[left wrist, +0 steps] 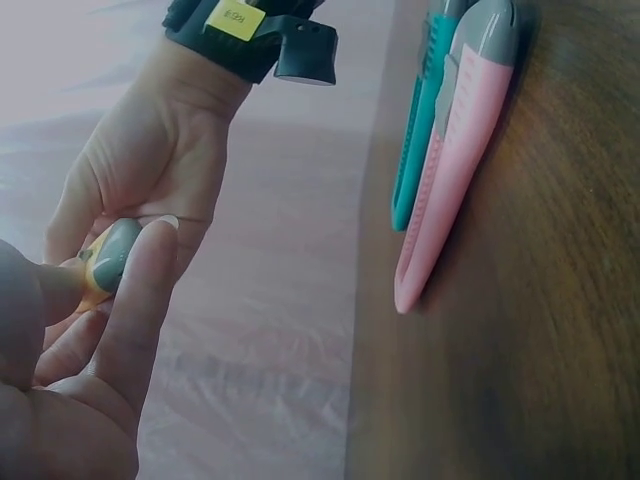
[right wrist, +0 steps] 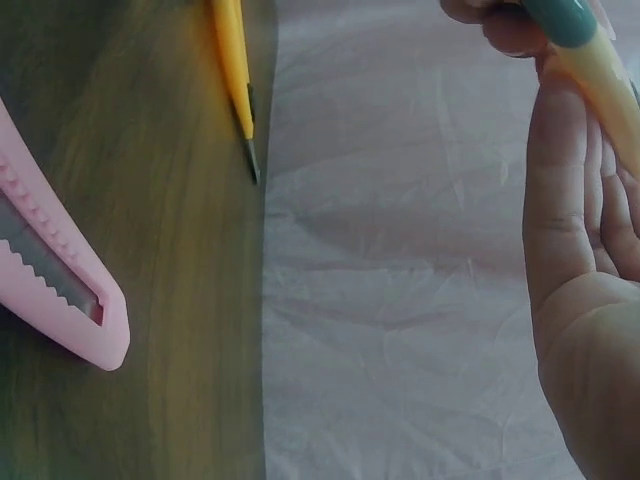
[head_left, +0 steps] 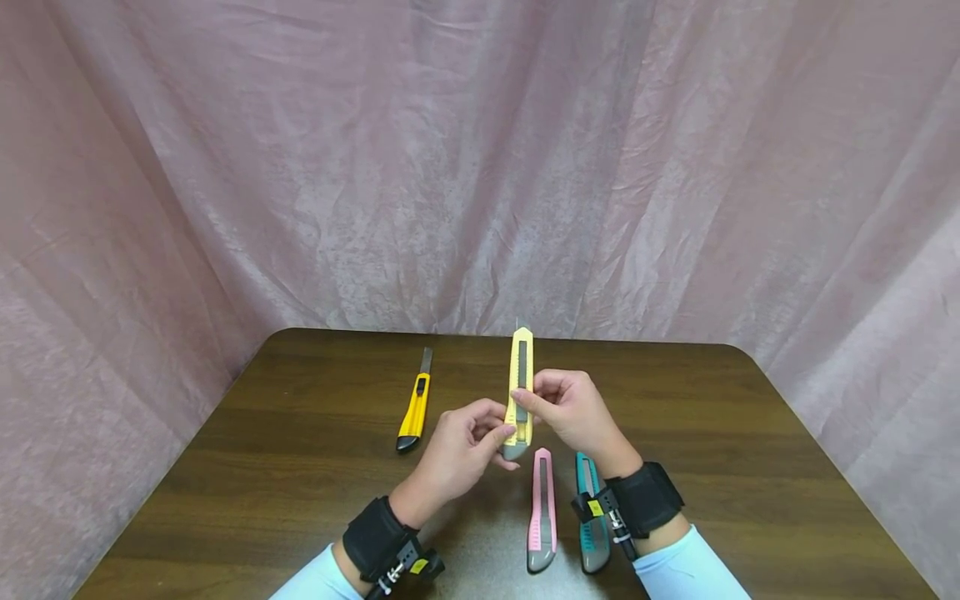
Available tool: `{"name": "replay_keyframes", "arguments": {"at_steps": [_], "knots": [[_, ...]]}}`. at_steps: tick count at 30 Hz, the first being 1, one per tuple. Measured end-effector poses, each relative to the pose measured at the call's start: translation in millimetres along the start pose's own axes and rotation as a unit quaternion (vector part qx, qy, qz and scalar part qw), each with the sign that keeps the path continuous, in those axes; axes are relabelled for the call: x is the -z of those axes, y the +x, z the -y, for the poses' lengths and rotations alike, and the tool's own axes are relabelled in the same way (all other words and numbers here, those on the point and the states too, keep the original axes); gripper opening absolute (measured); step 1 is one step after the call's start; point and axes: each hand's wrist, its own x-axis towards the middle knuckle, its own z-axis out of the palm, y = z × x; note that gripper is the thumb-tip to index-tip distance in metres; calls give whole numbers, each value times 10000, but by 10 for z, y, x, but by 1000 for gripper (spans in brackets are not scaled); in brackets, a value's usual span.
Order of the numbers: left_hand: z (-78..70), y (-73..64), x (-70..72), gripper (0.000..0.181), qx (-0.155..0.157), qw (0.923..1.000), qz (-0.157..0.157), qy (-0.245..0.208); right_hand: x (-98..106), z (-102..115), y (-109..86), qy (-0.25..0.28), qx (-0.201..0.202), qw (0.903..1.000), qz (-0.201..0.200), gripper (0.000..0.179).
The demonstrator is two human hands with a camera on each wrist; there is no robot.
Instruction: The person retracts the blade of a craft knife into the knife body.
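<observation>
Both hands hold a pale yellow utility knife (head_left: 522, 358) upright above the table, a thin bit of blade showing at its top. The left hand (head_left: 459, 447) pinches its lower part near the grey end, which shows between thumb and fingers in the left wrist view. My right hand (head_left: 579, 414) grips the body higher up, thumb on the front, fingers behind. Below the hands, a pink utility knife (head_left: 543, 508) lies on the table. Beside it lies a teal utility knife (head_left: 595, 537), partly hidden by the right wrist's camera.
A bright yellow utility knife (head_left: 415, 412) with a black end lies left of the hands, its blade extended away from me. The brown wooden table (head_left: 300, 433) has rounded far corners. A pinkish curtain (head_left: 450, 167) hangs behind it.
</observation>
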Motion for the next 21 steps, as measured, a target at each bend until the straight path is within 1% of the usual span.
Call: {"name": "replay_keyframes", "arguments": {"at_steps": [4, 7, 9, 11, 14, 18, 21], "knots": [[140, 37, 22, 19, -150, 9999, -40, 15, 2, 0, 3, -3, -122, 9999, -4, 10], [183, 48, 26, 18, -208, 9998, -38, 21, 11, -5, -1, -37, -234, 9997, 95, 13], [185, 52, 22, 18, -163, 9999, -37, 40, 18, -13, -1, -49, -222, 9996, 172, 14], [157, 49, 10, 18, -84, 9999, -47, 61, 23, -25, -1, -20, -161, 9996, 224, 14], [66, 30, -7, 18, -11, 9999, -66, 115, 26, -47, -1, 48, -44, 9996, 283, 11], [-76, -9, -8, 18, -16, 9998, -86, 165, 18, -74, -7, 83, 59, 9994, 336, 6], [-126, -22, 3, 17, -73, 9998, -108, 154, 8, -73, -6, 140, 108, 9993, 327, 5]]}}
